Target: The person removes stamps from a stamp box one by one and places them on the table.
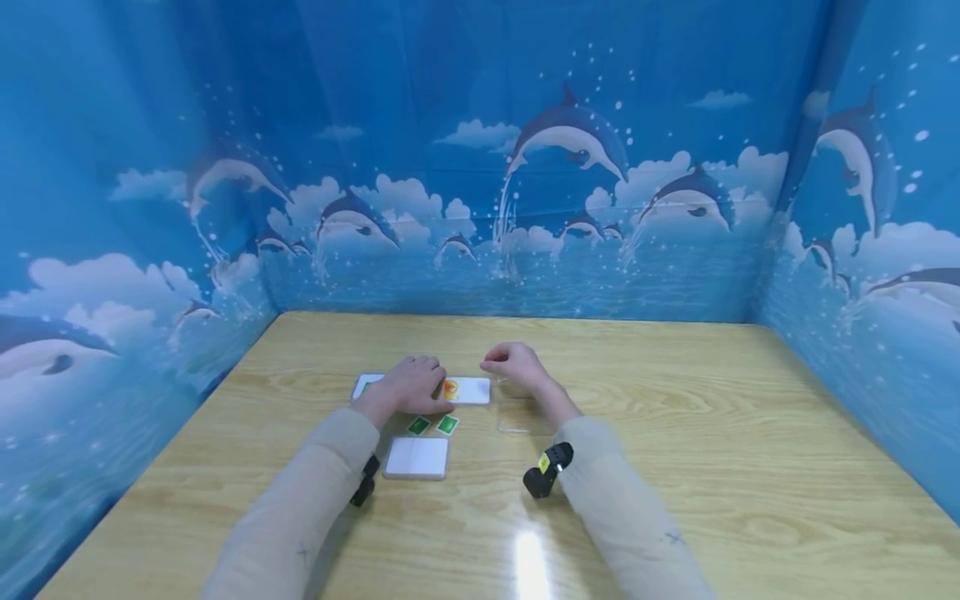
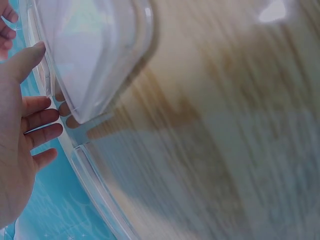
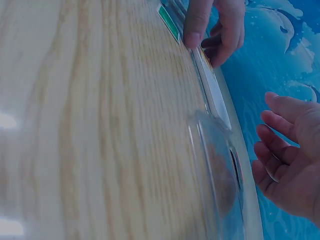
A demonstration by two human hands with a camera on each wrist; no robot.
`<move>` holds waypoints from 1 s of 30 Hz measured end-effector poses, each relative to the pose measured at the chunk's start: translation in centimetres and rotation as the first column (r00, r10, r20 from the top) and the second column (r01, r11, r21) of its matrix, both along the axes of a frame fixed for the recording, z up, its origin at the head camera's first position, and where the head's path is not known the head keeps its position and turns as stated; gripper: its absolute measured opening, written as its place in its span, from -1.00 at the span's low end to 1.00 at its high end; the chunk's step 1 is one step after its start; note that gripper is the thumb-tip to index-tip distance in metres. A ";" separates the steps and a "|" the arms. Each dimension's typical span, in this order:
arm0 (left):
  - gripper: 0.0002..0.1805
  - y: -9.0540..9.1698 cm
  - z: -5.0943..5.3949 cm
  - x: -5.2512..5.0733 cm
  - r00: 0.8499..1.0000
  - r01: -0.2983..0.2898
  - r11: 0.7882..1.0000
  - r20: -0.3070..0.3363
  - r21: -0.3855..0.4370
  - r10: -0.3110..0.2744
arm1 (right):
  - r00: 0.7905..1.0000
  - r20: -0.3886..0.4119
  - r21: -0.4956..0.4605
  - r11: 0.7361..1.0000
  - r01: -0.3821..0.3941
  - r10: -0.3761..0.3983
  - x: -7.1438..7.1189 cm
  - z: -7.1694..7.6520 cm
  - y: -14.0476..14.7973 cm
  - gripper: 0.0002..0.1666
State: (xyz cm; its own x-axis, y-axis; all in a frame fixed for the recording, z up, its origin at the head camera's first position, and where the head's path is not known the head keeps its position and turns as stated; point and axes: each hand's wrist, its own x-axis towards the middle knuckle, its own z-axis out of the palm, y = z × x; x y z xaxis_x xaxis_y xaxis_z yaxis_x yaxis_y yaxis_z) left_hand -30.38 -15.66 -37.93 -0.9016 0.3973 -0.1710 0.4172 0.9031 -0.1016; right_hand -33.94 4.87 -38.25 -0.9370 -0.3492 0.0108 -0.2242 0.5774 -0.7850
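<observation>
My left hand (image 1: 414,385) lies across a long, low white tray (image 1: 472,391), its thumb by the near edge and its fingers over the top. In the left wrist view its fingers (image 2: 42,134) look spread and relaxed. An orange picture (image 1: 450,389) shows beside that hand. My right hand (image 1: 517,365) is raised over a clear plastic cover (image 1: 513,421); the right wrist view shows its fingers (image 3: 272,145) loosely bent with nothing between them. Two small green cards (image 1: 418,426) lie in front of the left hand.
A white rectangular box with clear plastic edges (image 1: 416,458) stands nearer on the wooden table (image 1: 675,450). Another green piece (image 1: 367,385) shows at the tray's left end. A blue dolphin-print curtain (image 1: 450,275) surrounds the table's back and sides.
</observation>
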 end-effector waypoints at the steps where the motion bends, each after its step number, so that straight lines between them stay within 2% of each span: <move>1: -0.28 0.0 0.0 0.0 1.000 -0.002 1.000 0.000 0.001 0.002 | 1.000 -0.001 -0.003 1.000 -0.007 0.007 0.1 0.0 -0.2 -0.72; 8: -0.28 0.1 0.3 0.1 1.000 -0.018 1.000 0.012 -0.001 0.018 | 0.998 -0.018 0.027 0.998 -0.061 0.061 0.7 0.2 -1.9 -0.67; 15: -0.28 0.1 0.1 0.1 1.000 -0.015 1.000 0.006 0.009 0.015 | 0.997 -0.024 0.031 0.996 -0.079 0.080 1.1 -0.2 -3.0 -0.60; 25: -0.34 0.1 0.1 0.1 1.000 -0.022 0.999 0.010 0.034 0.022 | 0.994 -0.048 0.140 0.986 -0.087 0.094 1.3 -0.7 -3.8 -0.48; 30: -0.35 0.1 0.1 0.1 1.000 -0.004 1.000 0.009 0.031 0.003 | 0.990 -0.071 0.197 0.975 -0.104 0.120 1.5 -0.7 -3.9 -0.45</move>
